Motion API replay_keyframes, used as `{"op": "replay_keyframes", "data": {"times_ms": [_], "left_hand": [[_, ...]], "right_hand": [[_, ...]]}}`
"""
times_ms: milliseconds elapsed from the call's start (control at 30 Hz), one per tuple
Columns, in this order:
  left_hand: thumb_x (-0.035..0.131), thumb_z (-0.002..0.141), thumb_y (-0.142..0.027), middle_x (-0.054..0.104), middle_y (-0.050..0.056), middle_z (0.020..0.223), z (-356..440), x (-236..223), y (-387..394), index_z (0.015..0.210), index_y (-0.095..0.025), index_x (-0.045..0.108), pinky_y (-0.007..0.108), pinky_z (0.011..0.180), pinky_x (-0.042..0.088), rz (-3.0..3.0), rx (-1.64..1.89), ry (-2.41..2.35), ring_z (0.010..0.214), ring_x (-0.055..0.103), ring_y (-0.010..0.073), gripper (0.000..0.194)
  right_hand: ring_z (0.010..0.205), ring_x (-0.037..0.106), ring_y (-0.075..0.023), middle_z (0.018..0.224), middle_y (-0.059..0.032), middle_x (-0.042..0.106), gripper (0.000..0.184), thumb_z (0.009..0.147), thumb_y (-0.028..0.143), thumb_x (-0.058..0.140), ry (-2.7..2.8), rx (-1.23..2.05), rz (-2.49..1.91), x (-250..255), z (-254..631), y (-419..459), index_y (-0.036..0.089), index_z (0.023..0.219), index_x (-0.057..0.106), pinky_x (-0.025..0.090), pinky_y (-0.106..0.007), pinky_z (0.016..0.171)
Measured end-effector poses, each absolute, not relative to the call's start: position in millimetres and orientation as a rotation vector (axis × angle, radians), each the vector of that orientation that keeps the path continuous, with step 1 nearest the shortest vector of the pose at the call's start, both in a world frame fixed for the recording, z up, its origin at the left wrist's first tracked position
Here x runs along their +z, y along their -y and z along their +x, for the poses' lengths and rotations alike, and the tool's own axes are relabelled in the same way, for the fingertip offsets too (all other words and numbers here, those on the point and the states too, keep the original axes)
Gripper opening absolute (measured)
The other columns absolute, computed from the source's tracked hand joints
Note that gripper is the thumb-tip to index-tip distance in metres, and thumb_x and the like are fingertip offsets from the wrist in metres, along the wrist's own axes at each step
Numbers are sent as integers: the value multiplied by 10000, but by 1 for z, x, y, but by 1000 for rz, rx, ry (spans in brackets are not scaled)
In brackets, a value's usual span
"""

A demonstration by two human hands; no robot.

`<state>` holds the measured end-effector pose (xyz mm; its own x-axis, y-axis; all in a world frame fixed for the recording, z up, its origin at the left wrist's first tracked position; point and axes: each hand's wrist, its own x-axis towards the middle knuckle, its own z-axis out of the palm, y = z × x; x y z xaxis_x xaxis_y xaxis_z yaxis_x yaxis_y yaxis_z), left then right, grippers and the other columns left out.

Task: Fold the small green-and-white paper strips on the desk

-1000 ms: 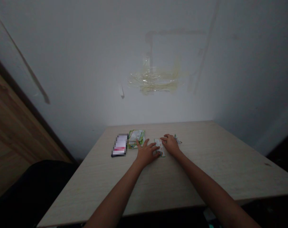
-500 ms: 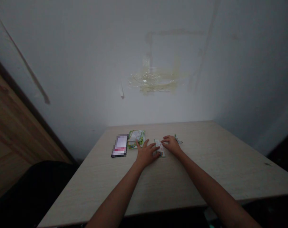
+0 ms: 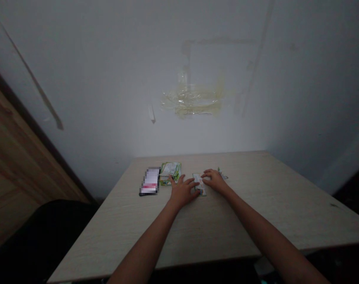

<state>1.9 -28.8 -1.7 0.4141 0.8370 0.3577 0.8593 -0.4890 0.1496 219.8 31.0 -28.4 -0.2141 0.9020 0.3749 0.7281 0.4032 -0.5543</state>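
My left hand (image 3: 183, 192) and my right hand (image 3: 215, 180) lie on the tabletop, with their fingertips meeting on a small white-and-green sachet (image 3: 199, 184) from either side. Its lower end is partly covered by my left fingers. Beyond my left thumb is a stack of green-and-white packets (image 3: 170, 174). A small crumpled wrapper (image 3: 222, 174) lies just past my right hand, partly hidden by it. Left of the stack rests a phone (image 3: 149, 181), its screen blurred out.
The pale wood-grain table (image 3: 226, 225) stands against a grey-white wall (image 3: 194, 59) marked with old tape residue (image 3: 192, 100). A brown wooden panel (image 3: 16, 157) rises on the left, and a dark chair back (image 3: 43, 236) sits at lower left.
My right hand sits slightly further right. My left hand, the sachet and the stack have barely moved.
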Motion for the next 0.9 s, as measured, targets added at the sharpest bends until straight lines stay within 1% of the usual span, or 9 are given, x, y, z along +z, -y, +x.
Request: {"op": "replay_keyframes", "data": {"times_ms": [167, 300, 567, 700, 900], "left_hand": [[500, 843, -651, 602, -64, 1354, 3, -1, 29, 1204, -525, 599, 796, 1023, -122, -2593, -572, 1574, 1366, 362, 374, 394], [486, 844, -664, 597, -64, 1360, 2, -1, 29, 1211, -528, 591, 801, 1027, -97, -2584, -553, 1576, 1366, 363, 372, 405], [496, 852, -645, 599, -77, 1355, 1, -3, 29, 1200, -531, 596, 803, 999, -156, -2609, -607, 1567, 1371, 351, 374, 379], [494, 856, -635, 598, -67, 1358, 1, -3, 29, 1200, -522, 601, 791, 1012, -157, -2603, -599, 1580, 1365, 361, 371, 378], [498, 854, -631, 595, -74, 1360, 1, -3, 29, 1199, -517, 602, 795, 1000, -171, -2610, -593, 1589, 1364, 361, 371, 378]], "right_hand": [[1175, 569, -243, 1234, -105, 635, 263, 765, 264, 689, 2023, 409, -1357, -28, 225, -27, 215, 1018, 745, 386, -418, 1051], [1203, 557, -248, 1284, -131, 607, 313, 744, 252, 706, 2047, 448, -1335, -29, 228, -23, 193, 1050, 732, 377, -425, 1064], [1262, 517, -270, 1364, -142, 552, 416, 713, 294, 746, 2103, 523, -1352, -24, 232, -12, 202, 1116, 707, 342, -460, 1098], [1291, 491, -282, 1397, -137, 526, 493, 666, 275, 783, 2124, 546, -1354, -22, 234, -8, 222, 1148, 693, 323, -465, 1115], [1315, 467, -288, 1423, -141, 501, 560, 660, 336, 787, 2188, 542, -1314, -23, 238, -1, 226, 1197, 667, 310, -479, 1126]]}}
